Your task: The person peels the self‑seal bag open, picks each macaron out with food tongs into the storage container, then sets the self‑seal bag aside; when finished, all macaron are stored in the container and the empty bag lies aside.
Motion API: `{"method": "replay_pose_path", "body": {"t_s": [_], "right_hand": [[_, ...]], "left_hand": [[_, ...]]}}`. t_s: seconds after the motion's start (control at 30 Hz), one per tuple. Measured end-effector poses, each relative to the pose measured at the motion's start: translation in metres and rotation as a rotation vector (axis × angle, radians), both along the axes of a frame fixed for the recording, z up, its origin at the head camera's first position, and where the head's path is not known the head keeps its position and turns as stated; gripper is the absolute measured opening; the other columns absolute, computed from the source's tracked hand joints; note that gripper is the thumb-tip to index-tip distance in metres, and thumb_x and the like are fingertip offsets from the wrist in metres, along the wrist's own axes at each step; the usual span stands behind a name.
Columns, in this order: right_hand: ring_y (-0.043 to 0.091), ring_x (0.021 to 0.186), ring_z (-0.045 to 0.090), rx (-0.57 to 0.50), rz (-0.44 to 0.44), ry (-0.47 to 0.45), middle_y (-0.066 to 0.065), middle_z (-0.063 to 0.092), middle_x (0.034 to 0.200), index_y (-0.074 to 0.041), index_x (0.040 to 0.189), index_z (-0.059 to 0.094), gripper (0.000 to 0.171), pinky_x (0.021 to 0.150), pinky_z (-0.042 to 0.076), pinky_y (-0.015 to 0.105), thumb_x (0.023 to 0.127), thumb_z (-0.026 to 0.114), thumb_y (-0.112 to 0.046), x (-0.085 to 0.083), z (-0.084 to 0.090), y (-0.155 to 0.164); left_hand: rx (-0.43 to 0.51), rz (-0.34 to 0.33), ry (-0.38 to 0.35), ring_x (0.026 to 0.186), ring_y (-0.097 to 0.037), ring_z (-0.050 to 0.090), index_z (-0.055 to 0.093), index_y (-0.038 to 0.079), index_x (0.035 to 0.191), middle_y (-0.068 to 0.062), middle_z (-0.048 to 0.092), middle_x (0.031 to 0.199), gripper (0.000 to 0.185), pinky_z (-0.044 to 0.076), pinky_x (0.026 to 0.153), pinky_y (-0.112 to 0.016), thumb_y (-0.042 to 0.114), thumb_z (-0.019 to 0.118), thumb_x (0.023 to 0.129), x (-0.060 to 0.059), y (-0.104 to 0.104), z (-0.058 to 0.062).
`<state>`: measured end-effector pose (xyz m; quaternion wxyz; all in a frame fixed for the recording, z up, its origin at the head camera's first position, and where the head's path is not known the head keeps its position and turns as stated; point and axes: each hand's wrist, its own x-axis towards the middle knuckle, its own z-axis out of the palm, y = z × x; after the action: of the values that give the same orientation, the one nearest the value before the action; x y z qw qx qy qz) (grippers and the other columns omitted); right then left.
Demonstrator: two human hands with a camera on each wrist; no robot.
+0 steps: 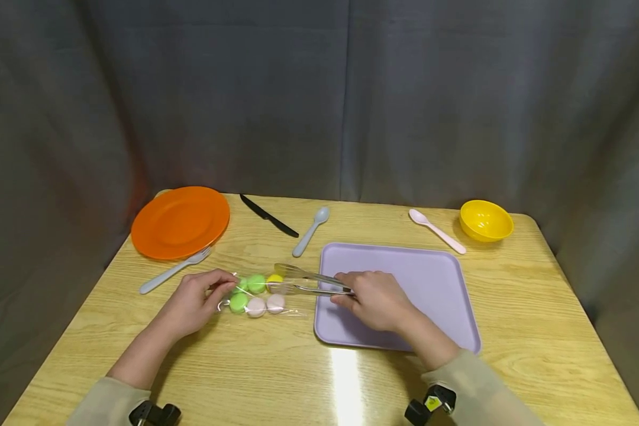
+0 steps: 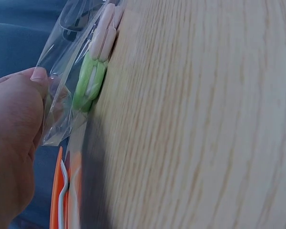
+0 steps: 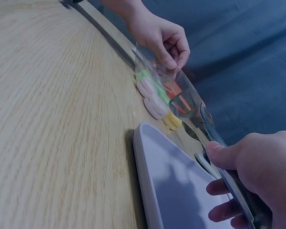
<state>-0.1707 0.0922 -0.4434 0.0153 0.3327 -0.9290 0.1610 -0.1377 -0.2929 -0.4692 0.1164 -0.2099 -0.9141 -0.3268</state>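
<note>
The left hand (image 1: 194, 300) pinches the film of a clear bag (image 1: 249, 294) between thumb and fingers, and the right hand (image 1: 377, 300) has its fingers clamped on the tongs (image 1: 319, 277), whose tips stand apart over the bag. In the head view the bag lies on the desk (image 1: 245, 373) at nine o'clock of the lilac tray (image 1: 431, 290), its green, pink and yellow rounds (image 1: 255, 284) lying close together. The likeliest trouble is the tongs catching slack film instead of a round: whether their tips touch it I cannot tell, but a snag could drag the whole bag or tear it. Since only the left hand's pinch seems to steady the bag, a slip there could let it slide towards three o'clock. Too hard a squeeze might dent a round, if they are soft, and a swing towards ten o'clock could nudge the grey fork (image 1: 170, 274) just beside the orange plate (image 1: 181, 222)
</note>
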Motion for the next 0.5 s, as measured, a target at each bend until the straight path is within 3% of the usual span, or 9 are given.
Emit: {"method": "replay_pose_path", "body": {"t_s": [0.23, 0.5], "right_hand": [[0.018, 0.085, 0.067, 0.049, -0.009, -0.002, -0.003, 0.075, 0.104, -0.013, 0.134, 0.072, 0.047, 0.072, 0.056, 0.048, 0.101, 0.072, -0.046, -0.0049, 0.0001, -0.0053], [0.018, 0.079, 0.067, 0.068, 0.017, 0.043, -0.005, 0.074, 0.099, -0.016, 0.124, 0.075, 0.037, 0.066, 0.054, 0.046, 0.101, 0.073, -0.044, -0.0069, -0.0037, -0.0104]], "left_hand": [[0.007, -0.020, 0.001, 0.096, -0.010, 0.070, 0.076, 0.016, 0.110, 0.005, 0.077, 0.107, 0.014, 0.062, 0.077, -0.036, 0.005, 0.073, 0.101, -0.0021, 0.0021, -0.0003], [0.009, -0.023, 0.004, 0.099, -0.013, 0.071, 0.077, 0.013, 0.111, 0.002, 0.077, 0.110, 0.015, 0.063, 0.079, -0.038, 0.003, 0.073, 0.100, -0.0018, 0.0020, -0.0007]]}}
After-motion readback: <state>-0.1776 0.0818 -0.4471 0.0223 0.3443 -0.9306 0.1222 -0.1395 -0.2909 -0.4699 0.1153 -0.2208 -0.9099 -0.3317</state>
